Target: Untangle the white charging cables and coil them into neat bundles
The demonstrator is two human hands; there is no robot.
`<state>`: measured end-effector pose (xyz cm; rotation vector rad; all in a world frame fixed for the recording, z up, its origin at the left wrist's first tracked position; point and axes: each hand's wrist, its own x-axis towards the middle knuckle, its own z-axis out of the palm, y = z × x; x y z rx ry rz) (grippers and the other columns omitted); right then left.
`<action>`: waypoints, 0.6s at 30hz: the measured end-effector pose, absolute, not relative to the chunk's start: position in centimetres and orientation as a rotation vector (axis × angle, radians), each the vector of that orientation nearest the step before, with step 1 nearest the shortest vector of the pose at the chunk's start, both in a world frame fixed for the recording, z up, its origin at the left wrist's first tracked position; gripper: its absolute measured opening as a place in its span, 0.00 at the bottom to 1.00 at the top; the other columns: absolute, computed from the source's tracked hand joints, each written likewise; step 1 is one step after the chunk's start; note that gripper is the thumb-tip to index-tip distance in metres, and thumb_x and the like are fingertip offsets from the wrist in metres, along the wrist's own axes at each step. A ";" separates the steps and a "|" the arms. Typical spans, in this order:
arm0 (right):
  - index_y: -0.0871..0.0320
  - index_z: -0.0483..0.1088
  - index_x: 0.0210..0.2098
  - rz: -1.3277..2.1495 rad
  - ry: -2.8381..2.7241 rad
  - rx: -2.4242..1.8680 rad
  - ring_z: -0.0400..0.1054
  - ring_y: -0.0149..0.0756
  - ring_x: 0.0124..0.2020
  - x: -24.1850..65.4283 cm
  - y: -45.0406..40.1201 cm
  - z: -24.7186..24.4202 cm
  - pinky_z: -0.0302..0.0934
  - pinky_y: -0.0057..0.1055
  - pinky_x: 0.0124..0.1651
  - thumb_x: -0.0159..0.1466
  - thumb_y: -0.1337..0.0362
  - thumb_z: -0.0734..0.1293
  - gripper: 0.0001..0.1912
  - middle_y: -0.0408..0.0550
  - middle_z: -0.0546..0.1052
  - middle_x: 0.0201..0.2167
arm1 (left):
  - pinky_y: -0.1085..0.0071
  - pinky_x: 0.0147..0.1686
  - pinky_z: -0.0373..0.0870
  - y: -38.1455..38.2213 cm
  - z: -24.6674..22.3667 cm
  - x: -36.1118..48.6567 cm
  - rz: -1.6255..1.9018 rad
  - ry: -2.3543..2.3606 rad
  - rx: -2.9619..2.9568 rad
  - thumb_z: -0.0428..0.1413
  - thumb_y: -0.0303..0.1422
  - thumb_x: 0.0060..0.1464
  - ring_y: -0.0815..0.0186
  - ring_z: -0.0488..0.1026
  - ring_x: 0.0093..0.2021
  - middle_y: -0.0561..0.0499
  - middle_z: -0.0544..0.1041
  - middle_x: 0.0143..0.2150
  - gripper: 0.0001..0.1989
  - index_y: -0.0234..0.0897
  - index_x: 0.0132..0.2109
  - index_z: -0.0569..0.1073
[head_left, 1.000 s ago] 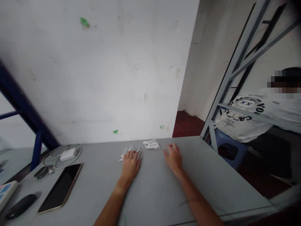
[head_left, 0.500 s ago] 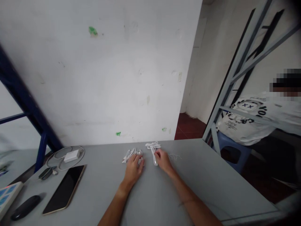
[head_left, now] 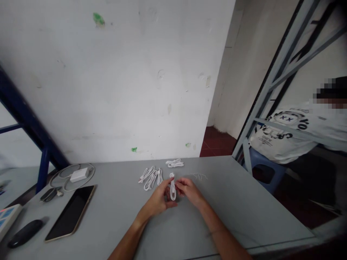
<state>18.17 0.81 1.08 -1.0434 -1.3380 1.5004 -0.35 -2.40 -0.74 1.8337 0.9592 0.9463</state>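
Observation:
A coiled white cable (head_left: 172, 187) hangs upright between my left hand (head_left: 158, 200) and my right hand (head_left: 189, 191), and both hands close on it. Its lower end sits behind my left fingers. Just left of my hands lies a loose bundle of white cables (head_left: 149, 178) on the grey table (head_left: 217, 202). Farther back, a smaller white cable coil (head_left: 175, 163) rests near the wall. Thin pale wire ties (head_left: 200, 176) lie to the right of the held cable, beyond my right hand.
At the table's left are a black tablet (head_left: 71, 213), a white charger with a looped cord (head_left: 78, 175), and a dark mouse (head_left: 25, 233). A seated person (head_left: 284, 137) on a blue stool (head_left: 264, 173) is beyond the table's right edge, behind a metal shelf frame (head_left: 271, 86).
My right hand has lifted the white cable from the table. My left hand has left the loose bundle and joined it on the cable, nearer to me.

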 end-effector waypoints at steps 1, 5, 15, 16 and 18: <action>0.56 0.67 0.23 1.505 -1.372 -1.054 0.57 0.28 0.14 18.4 0.8 1.3 0.47 0.25 0.17 0.51 0.51 0.68 0.15 0.37 0.67 0.13 | 0.67 0.37 0.73 -2.5 -0.6 -0.5 0.941 0.950 1.837 0.71 0.39 0.48 0.64 0.74 0.32 0.51 0.78 0.37 0.46 0.40 0.71 0.62; 0.55 0.65 0.21 1.442 -1.551 -1.034 0.55 0.27 0.15 18.9 0.4 1.7 0.48 0.25 0.19 0.54 0.53 0.67 0.13 0.35 0.64 0.12 | 0.68 0.36 0.69 -2.8 0.4 -0.5 0.999 0.999 1.924 0.66 0.45 0.54 0.64 0.71 0.32 0.51 0.76 0.34 0.31 0.37 0.62 0.74; 0.54 0.65 0.23 1.479 -1.689 -0.848 0.57 0.28 0.18 16.4 -2.1 2.2 0.52 0.26 0.24 0.56 0.58 0.66 0.09 0.36 0.69 0.18 | 0.72 0.26 0.57 -1.0 0.7 -0.9 1.112 1.344 1.728 0.48 0.61 0.61 0.68 0.61 0.25 0.56 0.63 0.22 0.31 0.39 0.25 0.64; 0.54 0.65 0.24 1.479 -1.630 -0.843 0.57 0.28 0.18 16.3 -2.0 2.1 0.51 0.26 0.23 0.56 0.58 0.66 0.09 0.36 0.69 0.18 | 0.72 0.25 0.57 -0.8 0.6 -1.1 1.012 1.293 1.734 0.48 0.62 0.60 0.69 0.60 0.24 0.56 0.64 0.21 0.31 0.39 0.24 0.64; 0.54 0.65 0.23 1.416 -1.523 -0.874 0.56 0.27 0.16 16.3 -1.4 1.8 0.50 0.25 0.21 0.55 0.57 0.66 0.10 0.36 0.69 0.17 | 0.72 0.23 0.55 -0.7 0.2 -1.3 0.810 1.178 1.704 0.47 0.63 0.60 0.70 0.59 0.20 0.56 0.65 0.19 0.33 0.39 0.24 0.66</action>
